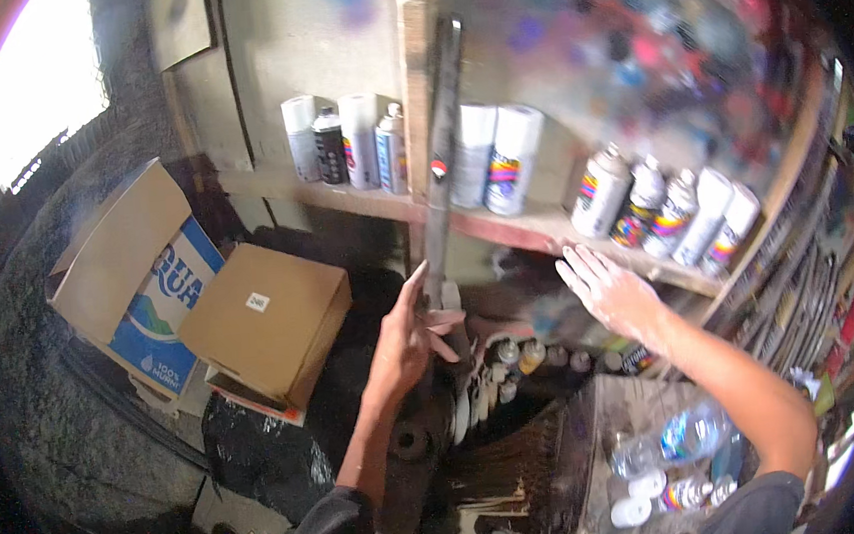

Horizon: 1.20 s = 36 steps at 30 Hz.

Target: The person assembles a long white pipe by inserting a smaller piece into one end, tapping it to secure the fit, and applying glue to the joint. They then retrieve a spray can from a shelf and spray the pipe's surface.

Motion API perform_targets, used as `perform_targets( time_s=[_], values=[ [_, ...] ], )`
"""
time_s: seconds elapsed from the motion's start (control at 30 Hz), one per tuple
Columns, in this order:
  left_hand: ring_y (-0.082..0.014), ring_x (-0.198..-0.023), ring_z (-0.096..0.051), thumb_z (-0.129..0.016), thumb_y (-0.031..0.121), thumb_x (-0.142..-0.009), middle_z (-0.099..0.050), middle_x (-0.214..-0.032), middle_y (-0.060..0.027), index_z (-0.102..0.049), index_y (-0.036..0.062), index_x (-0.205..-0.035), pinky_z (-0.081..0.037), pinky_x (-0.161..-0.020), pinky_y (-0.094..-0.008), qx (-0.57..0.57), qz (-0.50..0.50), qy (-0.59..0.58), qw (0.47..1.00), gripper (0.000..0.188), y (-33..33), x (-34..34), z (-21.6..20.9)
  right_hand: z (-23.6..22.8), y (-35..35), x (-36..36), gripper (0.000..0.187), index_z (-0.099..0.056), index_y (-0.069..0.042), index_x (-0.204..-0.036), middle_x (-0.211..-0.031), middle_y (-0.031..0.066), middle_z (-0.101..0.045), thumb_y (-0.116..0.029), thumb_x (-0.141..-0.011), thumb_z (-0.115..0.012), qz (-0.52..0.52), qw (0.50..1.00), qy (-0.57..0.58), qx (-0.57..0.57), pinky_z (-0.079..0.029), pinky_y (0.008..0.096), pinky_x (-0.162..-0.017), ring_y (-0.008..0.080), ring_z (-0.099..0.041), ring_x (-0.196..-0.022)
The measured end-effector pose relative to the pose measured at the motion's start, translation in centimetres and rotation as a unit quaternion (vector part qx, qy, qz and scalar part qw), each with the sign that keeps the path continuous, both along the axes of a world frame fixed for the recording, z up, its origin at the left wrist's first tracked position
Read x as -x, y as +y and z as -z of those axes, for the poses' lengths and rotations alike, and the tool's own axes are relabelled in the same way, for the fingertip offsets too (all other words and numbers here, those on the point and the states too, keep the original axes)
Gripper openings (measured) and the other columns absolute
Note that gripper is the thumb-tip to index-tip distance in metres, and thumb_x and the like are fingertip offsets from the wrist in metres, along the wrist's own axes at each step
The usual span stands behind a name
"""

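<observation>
A long dark bar [443,125] stands nearly upright in front of the shelf, a small red and white mark on its side. My left hand [407,334] is closed around its lower part, one finger pointing up along it. My right hand [605,293] is open, pale dust on its fingers, close to the front edge of the wooden shelf [534,226]. Just above that hand is a spray can [602,191] in a group of several cans. Two white-capped spray cans [512,160] stand right of the bar.
More spray cans [330,146] line the shelf's left part. A brown cardboard box [260,315] and an open blue-white carton [137,280] sit at left. Lower right, a wooden surface [593,445] bears a plastic bottle [676,438] and cans. Long thin strips [799,283] lean at right.
</observation>
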State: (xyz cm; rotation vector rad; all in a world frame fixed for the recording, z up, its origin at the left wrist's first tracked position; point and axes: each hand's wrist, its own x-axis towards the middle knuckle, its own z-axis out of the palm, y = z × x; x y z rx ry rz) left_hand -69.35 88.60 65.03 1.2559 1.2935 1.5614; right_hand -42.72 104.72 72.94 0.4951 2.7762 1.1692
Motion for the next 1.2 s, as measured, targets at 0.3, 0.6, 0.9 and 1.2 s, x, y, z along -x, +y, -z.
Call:
perform_targets(
  time_s=[0.3,0.6,0.9,1.2],
  values=[
    [-0.0115,-0.073,-0.058,-0.052,0.013,-0.097,-0.064,-0.084,-0.0056,-0.061,-0.0028,-0.100,-0.048,-0.059,-0.0266,0.102,-0.059,-0.007,0.993,0.018,5.2,6.5,5.3,2.5,6.0,7.3,0.064,-0.036,-0.009,-0.146,-0.143,0.0261,-0.039,-0.013,-0.084,-0.050,-0.056,0.996,0.050,0.052,-0.032,0.0478,-0.111,0.0391,-0.041,-0.131],
    [-0.0135,-0.072,-0.042,-0.043,-0.002,-0.094,-0.045,-0.093,-0.0057,-0.043,0.0033,-0.121,-0.042,-0.067,-0.0266,-0.171,-0.232,-0.089,0.953,0.027,9.2,11.2,3.0,3.8,7.9,9.2,0.051,-0.050,-0.006,-0.135,-0.130,0.0267,-0.050,-0.006,-0.084,-0.052,-0.112,0.978,0.154,0.090,-0.049,0.0454,-0.096,0.0411,-0.054,-0.114],
    [-0.0192,-0.093,-0.059,-0.045,-0.003,-0.087,-0.060,-0.108,-0.0131,-0.054,-0.0025,-0.119,-0.047,-0.084,-0.0312,-0.225,-0.432,-0.120,0.865,0.033,16.9,23.3,-8.2,3.5,7.2,9.4,0.054,-0.048,0.000,-0.134,-0.133,0.0233,-0.050,-0.008,-0.082,-0.056,-0.054,0.986,0.141,0.067,-0.048,0.0427,-0.097,0.0360,-0.055,-0.115],
    [-0.0332,-0.104,-0.059,-0.039,-0.004,-0.079,-0.062,-0.110,-0.0208,-0.059,-0.0043,-0.112,-0.044,-0.095,-0.0393,-0.251,-0.455,0.115,0.847,0.039,19.1,34.7,-16.2,3.3,6.2,9.8,0.055,-0.048,0.000,-0.133,-0.131,0.0234,-0.051,-0.008,-0.080,-0.057,-0.044,0.985,0.156,0.064,-0.049,0.0437,-0.095,0.0362,-0.056,-0.110]
  ],
)
